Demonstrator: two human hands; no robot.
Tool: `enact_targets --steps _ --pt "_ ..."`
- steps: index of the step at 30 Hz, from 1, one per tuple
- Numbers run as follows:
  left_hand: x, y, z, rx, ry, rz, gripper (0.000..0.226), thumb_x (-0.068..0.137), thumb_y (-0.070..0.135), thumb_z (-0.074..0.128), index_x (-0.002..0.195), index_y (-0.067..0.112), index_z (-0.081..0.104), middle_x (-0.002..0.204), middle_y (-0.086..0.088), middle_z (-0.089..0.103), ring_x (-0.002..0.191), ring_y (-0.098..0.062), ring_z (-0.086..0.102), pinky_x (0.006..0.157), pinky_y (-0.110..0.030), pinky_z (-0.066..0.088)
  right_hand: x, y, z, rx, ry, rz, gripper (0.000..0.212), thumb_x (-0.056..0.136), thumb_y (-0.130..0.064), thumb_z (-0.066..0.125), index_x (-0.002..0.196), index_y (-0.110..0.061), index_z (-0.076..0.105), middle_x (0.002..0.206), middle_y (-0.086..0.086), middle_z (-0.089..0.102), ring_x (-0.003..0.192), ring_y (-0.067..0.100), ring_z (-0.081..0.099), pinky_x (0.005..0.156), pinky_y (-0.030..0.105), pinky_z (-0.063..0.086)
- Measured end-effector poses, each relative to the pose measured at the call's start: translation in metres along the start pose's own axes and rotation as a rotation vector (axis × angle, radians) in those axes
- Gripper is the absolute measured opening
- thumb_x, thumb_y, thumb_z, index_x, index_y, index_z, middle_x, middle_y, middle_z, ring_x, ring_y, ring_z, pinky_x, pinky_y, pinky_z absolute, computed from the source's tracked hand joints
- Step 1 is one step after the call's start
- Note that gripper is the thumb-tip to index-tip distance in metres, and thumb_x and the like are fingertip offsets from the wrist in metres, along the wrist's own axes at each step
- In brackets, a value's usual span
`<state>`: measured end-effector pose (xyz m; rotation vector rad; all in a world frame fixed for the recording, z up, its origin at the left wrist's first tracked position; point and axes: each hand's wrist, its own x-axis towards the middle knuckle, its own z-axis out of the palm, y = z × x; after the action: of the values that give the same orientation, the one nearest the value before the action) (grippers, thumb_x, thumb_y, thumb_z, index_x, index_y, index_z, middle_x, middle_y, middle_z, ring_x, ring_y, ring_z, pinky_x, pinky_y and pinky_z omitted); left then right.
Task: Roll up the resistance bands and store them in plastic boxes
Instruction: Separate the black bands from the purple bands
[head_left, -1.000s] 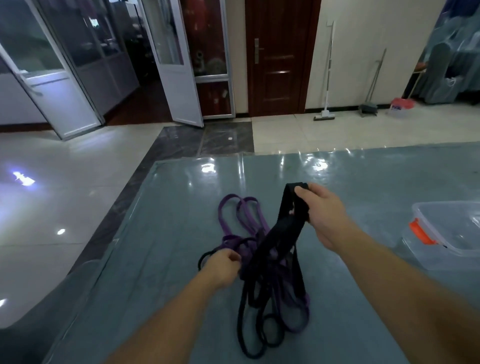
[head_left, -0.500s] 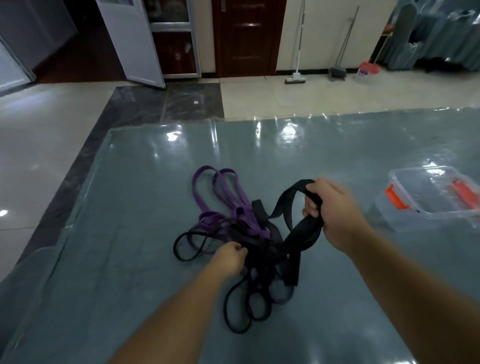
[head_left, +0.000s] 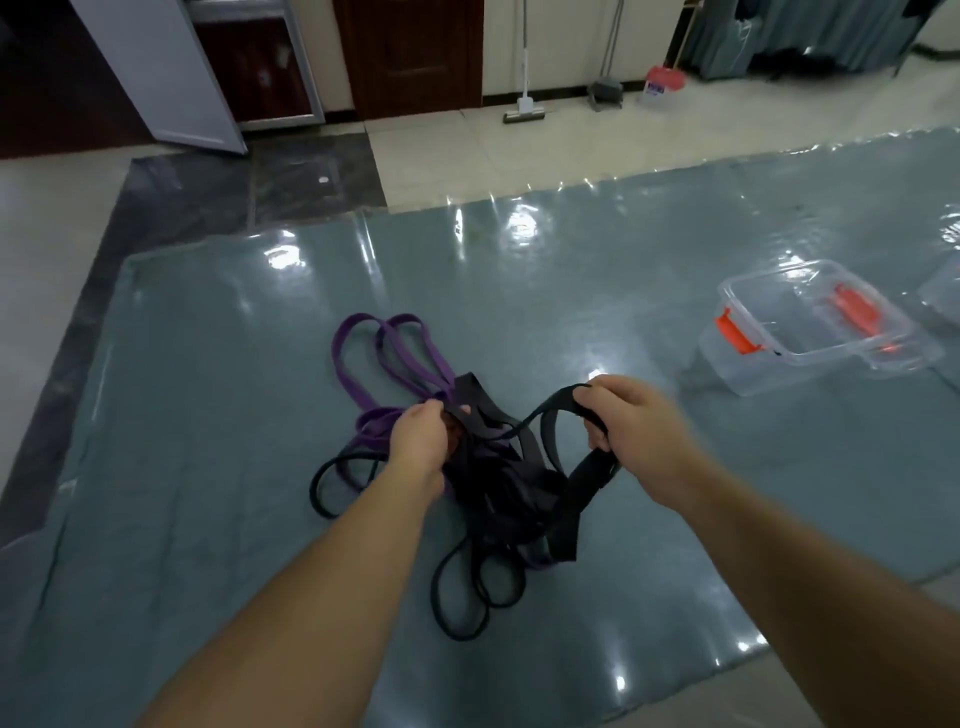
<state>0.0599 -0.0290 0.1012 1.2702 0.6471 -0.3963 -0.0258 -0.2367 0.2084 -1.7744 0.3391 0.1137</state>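
A tangle of resistance bands lies on the blue-grey mat (head_left: 208, 415): purple bands (head_left: 363, 358) loop out toward the far left, and thin black bands (head_left: 462, 597) trail toward me. My right hand (head_left: 639, 436) grips a wide black band (head_left: 582, 499), lifting a loop of it off the pile. My left hand (head_left: 421, 441) pinches another part of the black band at the heap's left side. A clear plastic box (head_left: 810, 332) with orange latches stands open on the mat to the right, apart from the bands.
A second clear box (head_left: 943, 291) shows at the right edge. Beyond the mat are tiled floor, a mop (head_left: 524, 111), a dustpan (head_left: 605, 96), a wooden door and an open glass door (head_left: 171, 78) at the far left.
The view has tipped down and closer. My right hand lowered the wide black band and drew it to the right. My left hand moved up onto the black band at the pile's left.
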Motion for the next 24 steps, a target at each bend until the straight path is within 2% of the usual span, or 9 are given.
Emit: enact_targets --steps 1,3,7,9,12,16,18,21,24 --pt "-0.005 0.012 0.001 -0.032 0.015 0.037 0.025 0.104 0.019 0.045 0.106 0.004 0.065 0.089 -0.012 0.077 0.074 -0.025 0.071 0.078 -0.037 0.061 0.0 0.003 -0.001 -0.014 0.008 0.012 0.038 0.097 -0.025 0.059 0.061 -0.018 0.047 0.061 0.01 0.041 0.062 0.023 0.038 0.069 0.044 0.035" --pt "-0.019 0.039 0.001 -0.044 0.059 0.161 0.019 0.103 0.016 0.043 0.097 0.009 0.059 0.08 -0.012 0.071 0.064 -0.024 0.068 0.074 -0.041 0.059 0.002 0.009 -0.004 -0.046 0.036 0.031 0.038 0.096 -0.03 0.06 0.062 -0.02 0.048 0.063 0.009 0.042 0.062 0.023 0.04 0.066 0.044 0.035" --pt "-0.061 0.097 -0.004 -0.079 0.126 0.417 0.018 0.107 0.018 0.043 0.093 0.012 0.053 0.073 -0.008 0.062 0.057 -0.021 0.059 0.058 -0.034 0.054 0.007 0.015 -0.005 -0.121 0.074 0.064 0.038 0.096 -0.035 0.061 0.07 -0.011 0.05 0.064 0.007 0.044 0.061 0.021 0.043 0.063 0.04 0.035" --pt "-0.083 0.125 -0.01 -0.126 0.144 0.511 0.018 0.108 0.02 0.044 0.093 0.015 0.052 0.073 -0.007 0.06 0.056 -0.02 0.056 0.058 -0.034 0.052 0.008 0.014 -0.002 -0.137 0.053 0.072 0.039 0.099 -0.035 0.06 0.07 -0.011 0.049 0.064 0.008 0.043 0.057 0.02 0.04 0.06 0.037 0.033" --pt "-0.123 0.159 -0.017 -0.125 0.183 0.657 0.021 0.11 0.022 0.043 0.093 0.017 0.055 0.069 -0.001 0.06 0.059 -0.017 0.053 0.059 -0.033 0.048 0.006 0.009 0.002 -0.201 0.03 0.051 0.041 0.101 -0.031 0.059 0.065 -0.015 0.049 0.054 -0.001 0.044 0.049 0.016 0.04 0.055 0.029 0.032" --pt "-0.173 0.194 -0.023 -0.107 0.196 0.825 0.026 0.111 0.026 0.044 0.09 0.02 0.058 0.069 0.002 0.059 0.056 -0.013 0.049 0.055 -0.03 0.043 0.001 0.001 0.01 -0.244 -0.024 0.037 0.037 0.102 -0.033 0.058 0.077 -0.006 0.06 0.067 0.004 0.056 0.061 0.02 0.051 0.061 0.03 0.038" --pt "-0.197 0.208 -0.024 -0.071 0.187 0.892 0.026 0.111 0.025 0.045 0.089 0.02 0.058 0.064 0.006 0.056 0.053 -0.011 0.046 0.052 -0.028 0.039 0.0 -0.002 0.015 -0.248 -0.068 0.029 0.041 0.1 -0.038 0.061 0.083 -0.001 0.06 0.074 0.007 0.058 0.067 0.022 0.055 0.066 0.032 0.041" --pt "-0.227 0.216 -0.023 0.029 0.165 0.951 0.017 0.11 0.016 0.046 0.1 0.014 0.06 0.063 0.006 0.056 0.053 -0.01 0.046 0.051 -0.028 0.038 -0.007 -0.016 0.024 -0.204 -0.085 -0.041 0.029 0.095 -0.042 0.07 0.096 -0.013 0.069 0.088 0.003 0.071 0.08 0.021 0.068 0.069 0.031 0.051" --pt "-0.251 0.211 -0.017 0.089 0.103 0.925 0.016 0.107 0.009 0.049 0.103 0.012 0.064 0.068 0.003 0.062 0.058 -0.012 0.052 0.057 -0.029 0.045 -0.016 -0.044 0.034 -0.069 -0.074 -0.164 0.024 0.094 -0.04 0.073 0.099 -0.017 0.07 0.084 0.0 0.07 0.072 0.015 0.066 0.056 0.02 0.049"
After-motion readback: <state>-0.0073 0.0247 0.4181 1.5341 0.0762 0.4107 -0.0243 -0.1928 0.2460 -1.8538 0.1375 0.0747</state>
